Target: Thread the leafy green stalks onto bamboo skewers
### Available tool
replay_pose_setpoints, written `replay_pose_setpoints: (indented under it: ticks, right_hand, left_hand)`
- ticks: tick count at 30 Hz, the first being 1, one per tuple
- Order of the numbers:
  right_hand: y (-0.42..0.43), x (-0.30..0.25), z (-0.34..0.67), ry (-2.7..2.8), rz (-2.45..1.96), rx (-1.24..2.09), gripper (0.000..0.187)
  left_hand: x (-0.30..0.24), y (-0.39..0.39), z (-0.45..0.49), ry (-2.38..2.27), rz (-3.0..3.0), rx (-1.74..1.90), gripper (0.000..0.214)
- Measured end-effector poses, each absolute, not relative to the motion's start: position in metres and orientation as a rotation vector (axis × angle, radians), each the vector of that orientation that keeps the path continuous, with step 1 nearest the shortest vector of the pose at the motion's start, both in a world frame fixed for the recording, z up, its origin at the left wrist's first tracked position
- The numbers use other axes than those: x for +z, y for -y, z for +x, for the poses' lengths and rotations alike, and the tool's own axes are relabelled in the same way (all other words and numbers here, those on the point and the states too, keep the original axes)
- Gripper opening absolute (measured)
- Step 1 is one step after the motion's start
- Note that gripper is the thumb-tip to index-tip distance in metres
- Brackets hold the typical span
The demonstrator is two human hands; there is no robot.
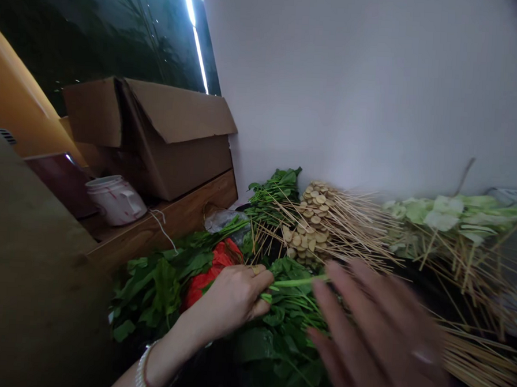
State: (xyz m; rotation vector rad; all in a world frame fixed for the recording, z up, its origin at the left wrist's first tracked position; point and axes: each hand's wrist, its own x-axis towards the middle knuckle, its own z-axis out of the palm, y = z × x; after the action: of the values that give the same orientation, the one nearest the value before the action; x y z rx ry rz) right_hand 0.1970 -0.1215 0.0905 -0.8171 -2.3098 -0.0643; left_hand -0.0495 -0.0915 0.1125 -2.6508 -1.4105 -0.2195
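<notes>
White wall (354, 94) behind. Stem (299, 283) right of view centre, over greens (276, 356); long axis near nine–three o'clock, three-o'clock end tipped slightly up. Left hand (231, 296), at nine, pinches it between thumb and fingers. Right hand (380, 344), at four, blurred, fingers spread; it hides the stem's far end, contact cannot be told. From stem: skewered slices (311, 225) at twelve, pale leaves (443, 215) at two, red bag (206, 277) at nine, carton (186, 169) at ten.
</notes>
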Motion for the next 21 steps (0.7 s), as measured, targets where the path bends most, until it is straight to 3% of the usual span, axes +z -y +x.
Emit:
replay_pose_setpoints:
  ticks: [3,5,13,21]
  right_hand:
    - [0.1,0.088,0.17,2.328,-0.662,-0.497,0.039]
    - [0.091,0.081,0.158,2.365,-0.699,-0.596,0.036]
    - [0.078,0.097,0.15,2.698,-1.206,-0.301,0.022]
    - [0.065,0.119,0.153,2.642,-1.301,-0.059,0.018]
  left_hand:
    - [0.113,0.094,-0.042,1.312,-2.646,-0.208,0.007]
    - [0.113,0.094,-0.038,1.246,-2.646,-0.186,0.006]
    - [0.113,0.078,-0.03,1.171,-2.62,-0.163,0.003]
    - [0.119,0.063,-0.022,1.29,-2.648,-0.554,0.008]
